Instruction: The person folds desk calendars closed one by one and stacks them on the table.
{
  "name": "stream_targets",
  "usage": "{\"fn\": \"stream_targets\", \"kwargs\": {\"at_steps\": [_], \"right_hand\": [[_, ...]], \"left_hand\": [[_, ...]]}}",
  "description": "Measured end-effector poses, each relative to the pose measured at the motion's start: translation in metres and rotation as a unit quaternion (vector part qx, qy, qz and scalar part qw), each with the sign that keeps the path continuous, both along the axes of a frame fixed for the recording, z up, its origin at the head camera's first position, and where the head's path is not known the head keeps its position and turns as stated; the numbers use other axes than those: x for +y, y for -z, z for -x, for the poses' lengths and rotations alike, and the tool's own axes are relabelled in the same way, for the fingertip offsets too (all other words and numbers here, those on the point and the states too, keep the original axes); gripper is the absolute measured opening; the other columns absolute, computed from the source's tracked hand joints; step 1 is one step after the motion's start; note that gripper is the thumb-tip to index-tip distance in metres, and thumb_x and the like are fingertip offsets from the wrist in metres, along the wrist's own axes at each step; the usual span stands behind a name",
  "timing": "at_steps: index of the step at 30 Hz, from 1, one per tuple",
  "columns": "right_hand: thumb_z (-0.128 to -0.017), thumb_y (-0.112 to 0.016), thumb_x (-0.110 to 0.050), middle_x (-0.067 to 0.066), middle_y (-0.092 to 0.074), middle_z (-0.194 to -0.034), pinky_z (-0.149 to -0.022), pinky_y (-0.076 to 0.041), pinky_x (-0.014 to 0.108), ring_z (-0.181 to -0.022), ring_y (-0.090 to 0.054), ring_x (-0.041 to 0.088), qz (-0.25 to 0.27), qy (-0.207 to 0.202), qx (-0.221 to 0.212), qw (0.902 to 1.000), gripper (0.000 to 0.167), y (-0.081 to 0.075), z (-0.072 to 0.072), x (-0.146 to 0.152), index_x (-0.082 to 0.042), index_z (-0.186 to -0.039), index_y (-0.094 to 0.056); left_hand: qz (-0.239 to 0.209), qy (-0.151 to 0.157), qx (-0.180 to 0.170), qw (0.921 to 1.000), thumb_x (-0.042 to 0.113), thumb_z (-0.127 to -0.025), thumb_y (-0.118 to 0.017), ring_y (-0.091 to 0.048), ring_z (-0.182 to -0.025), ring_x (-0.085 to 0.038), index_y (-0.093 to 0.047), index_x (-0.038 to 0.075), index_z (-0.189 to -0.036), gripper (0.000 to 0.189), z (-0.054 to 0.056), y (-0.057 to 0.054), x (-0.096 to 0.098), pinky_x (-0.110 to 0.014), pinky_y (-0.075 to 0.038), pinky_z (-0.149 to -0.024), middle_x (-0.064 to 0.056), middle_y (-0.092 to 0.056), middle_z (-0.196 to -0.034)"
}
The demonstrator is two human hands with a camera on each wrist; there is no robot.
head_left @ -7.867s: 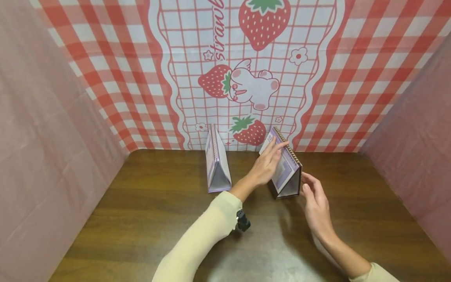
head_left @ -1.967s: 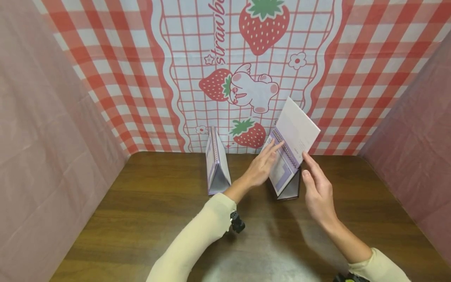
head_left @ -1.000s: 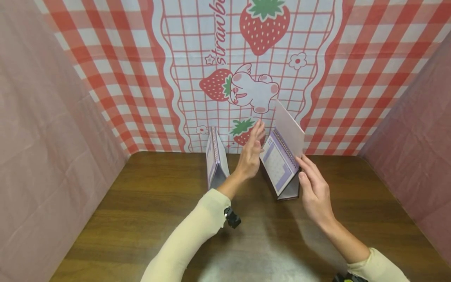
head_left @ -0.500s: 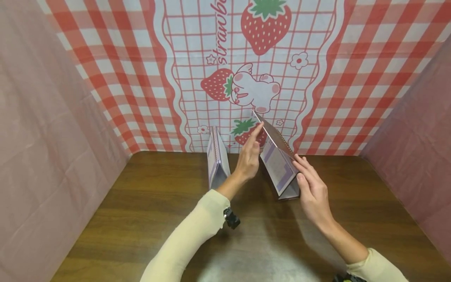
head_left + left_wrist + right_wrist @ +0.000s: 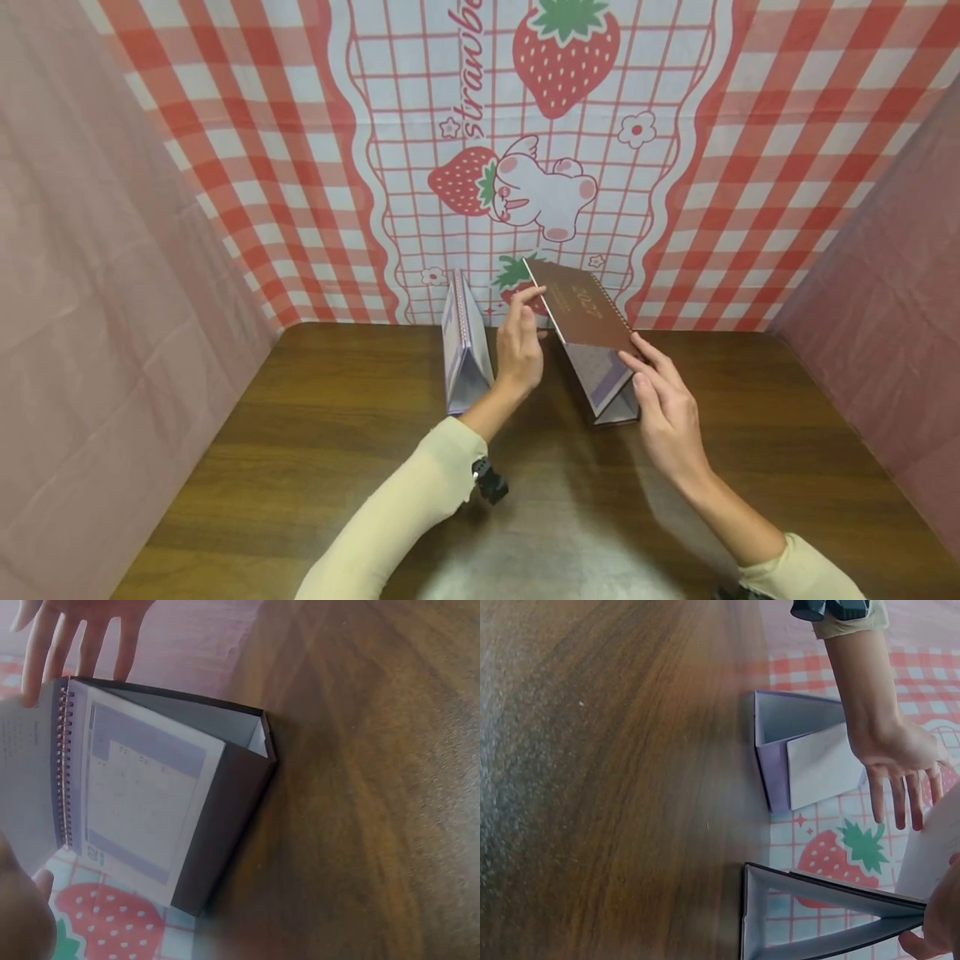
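Note:
A spiral-bound desk calendar stands on its triangular base right of centre. Its brown cover, with gold "2027" lettering, slants over the front. Under it, the left wrist view has a purple-and-white page marked 02. My left hand is at the cover's free edge, index fingertip against it. My right hand touches the cover's near corner by the binding with extended fingers. Left of my left hand stands a second, purple-edged desk calendar, which neither hand touches.
Both calendars stand on a brown wooden table, near its back edge. A red-and-white checked cloth with strawberry prints hangs behind. Pink fabric walls in both sides.
The cover stood raised behind the binding; it has swung up, over and down toward the left, hiding most of page 02. My left hand let go of the front and shifted left, then met the cover's edge.

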State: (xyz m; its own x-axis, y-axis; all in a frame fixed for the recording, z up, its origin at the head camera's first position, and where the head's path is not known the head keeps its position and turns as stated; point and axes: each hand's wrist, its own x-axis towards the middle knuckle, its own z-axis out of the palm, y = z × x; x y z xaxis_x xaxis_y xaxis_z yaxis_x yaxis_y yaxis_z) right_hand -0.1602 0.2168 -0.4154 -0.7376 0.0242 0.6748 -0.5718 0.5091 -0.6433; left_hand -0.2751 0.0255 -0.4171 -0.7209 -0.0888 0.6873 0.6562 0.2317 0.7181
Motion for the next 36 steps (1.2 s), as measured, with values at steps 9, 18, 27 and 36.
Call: {"fn": "stream_targets", "kwargs": {"at_steps": [9,18,27,36], "right_hand": [[-0.114,-0.049,0.002,0.022,-0.059,-0.167,-0.117,-0.036,0.000,-0.153,-0.046,-0.013,-0.004,0.001,-0.001,1.0000,0.037,0.003,-0.001,0.000,0.003,-0.140,-0.076],[-0.113,-0.049,0.004,0.020,-0.058,-0.168,-0.114,-0.034,0.002,-0.159,-0.043,-0.006,-0.023,-0.001,0.007,0.9997,0.036,0.006,-0.002,0.000,0.005,-0.134,-0.079],[-0.113,-0.048,0.004,0.024,-0.056,-0.169,-0.119,-0.034,0.000,-0.160,-0.041,-0.005,-0.034,-0.002,0.009,0.9994,0.037,0.008,-0.002,0.001,0.007,-0.128,-0.081],[-0.112,-0.046,0.004,0.025,-0.047,-0.176,-0.123,-0.030,0.000,-0.165,-0.034,-0.003,-0.038,-0.004,0.008,0.9992,0.037,0.014,-0.001,0.002,0.010,-0.128,-0.080]], "left_hand": [[-0.031,-0.019,-0.024,0.9990,0.057,-0.121,-0.018,-0.074,-0.092,-0.042,-0.071,0.004,-0.136,0.076,-0.004,0.013,-0.002,-0.040,-0.073,-0.073,-0.028,-0.075,-0.113],[-0.005,-0.046,-0.024,0.9987,0.030,-0.122,-0.030,-0.078,-0.112,-0.025,-0.080,0.016,-0.124,0.052,0.021,0.053,-0.009,-0.038,-0.067,-0.090,-0.009,-0.082,-0.125],[0.080,-0.108,-0.059,0.9891,0.038,-0.124,-0.028,-0.077,-0.115,-0.017,-0.081,0.030,-0.122,0.054,0.048,0.098,-0.006,-0.035,-0.062,-0.093,0.005,-0.082,-0.121],[0.091,-0.089,-0.173,0.9766,0.045,-0.122,-0.025,-0.075,-0.113,-0.029,-0.078,0.021,-0.120,0.058,0.005,0.057,0.000,-0.044,-0.061,-0.092,-0.007,-0.081,-0.118]]}}
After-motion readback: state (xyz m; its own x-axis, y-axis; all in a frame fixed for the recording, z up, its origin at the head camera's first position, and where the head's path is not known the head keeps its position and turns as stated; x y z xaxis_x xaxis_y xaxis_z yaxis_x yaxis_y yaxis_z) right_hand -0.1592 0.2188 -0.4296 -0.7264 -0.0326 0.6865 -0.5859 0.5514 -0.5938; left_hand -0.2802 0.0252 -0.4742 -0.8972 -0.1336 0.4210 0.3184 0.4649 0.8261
